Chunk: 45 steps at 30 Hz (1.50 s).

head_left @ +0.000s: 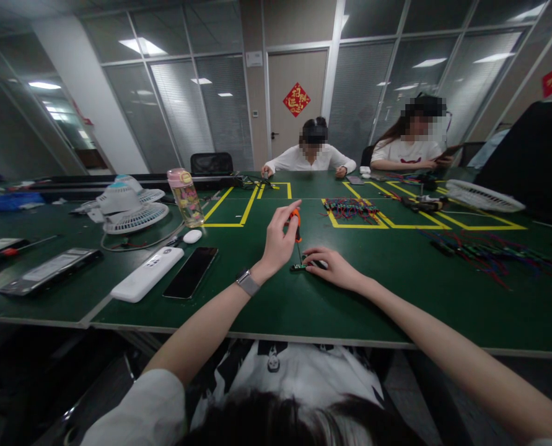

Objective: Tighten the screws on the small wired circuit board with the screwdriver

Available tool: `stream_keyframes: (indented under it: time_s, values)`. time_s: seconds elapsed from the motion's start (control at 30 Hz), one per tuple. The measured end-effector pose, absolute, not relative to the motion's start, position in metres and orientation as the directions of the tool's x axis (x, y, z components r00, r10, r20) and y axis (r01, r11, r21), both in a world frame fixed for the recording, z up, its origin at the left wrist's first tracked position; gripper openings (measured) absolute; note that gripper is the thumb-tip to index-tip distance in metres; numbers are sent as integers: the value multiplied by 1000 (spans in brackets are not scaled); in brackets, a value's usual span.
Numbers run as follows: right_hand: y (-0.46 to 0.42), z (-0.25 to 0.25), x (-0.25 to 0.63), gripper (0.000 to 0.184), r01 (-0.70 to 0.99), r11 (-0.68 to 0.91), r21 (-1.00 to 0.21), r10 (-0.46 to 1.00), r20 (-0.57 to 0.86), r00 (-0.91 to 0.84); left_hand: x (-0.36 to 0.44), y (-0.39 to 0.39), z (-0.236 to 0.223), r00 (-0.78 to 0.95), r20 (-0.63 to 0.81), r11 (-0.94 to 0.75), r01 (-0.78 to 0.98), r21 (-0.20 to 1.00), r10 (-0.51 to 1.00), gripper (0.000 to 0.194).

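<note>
My left hand (281,238) is closed around the orange and black handle of a screwdriver (296,224). The screwdriver stands nearly upright, its thin shaft running down to a small green circuit board (298,267) on the table. My right hand (330,266) lies low beside the board, with its fingertips on the board's right end. A small white oval shows under the fingers of that hand; I cannot tell what it is. Whether the screwdriver's tip sits in a screw is too small to see.
A black phone (191,272), a white power bank (148,274), a drink bottle (186,198) and a fan (129,207) stand to the left on the green table (266,310). Wired boards (350,209) lie inside yellow tape ahead, more at right. Two people sit across the table.
</note>
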State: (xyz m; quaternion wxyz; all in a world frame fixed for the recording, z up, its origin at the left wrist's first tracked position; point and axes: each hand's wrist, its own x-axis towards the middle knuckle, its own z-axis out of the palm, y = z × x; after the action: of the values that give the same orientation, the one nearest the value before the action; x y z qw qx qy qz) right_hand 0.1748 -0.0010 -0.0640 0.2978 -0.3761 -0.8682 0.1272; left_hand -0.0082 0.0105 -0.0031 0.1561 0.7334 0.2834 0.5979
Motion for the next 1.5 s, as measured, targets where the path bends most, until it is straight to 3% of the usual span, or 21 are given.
stream_keyframes:
  time_s: [1.2,1.5]
  values:
    - [0,-66,176,15,584,670,-458,742,409,-531,-9,14,-5,173,774,-792,188,581,609,39]
    - [0,-65,175,15,582,675,-454,738,407,-538,-7,10,-2,139,788,-800,147,582,599,32]
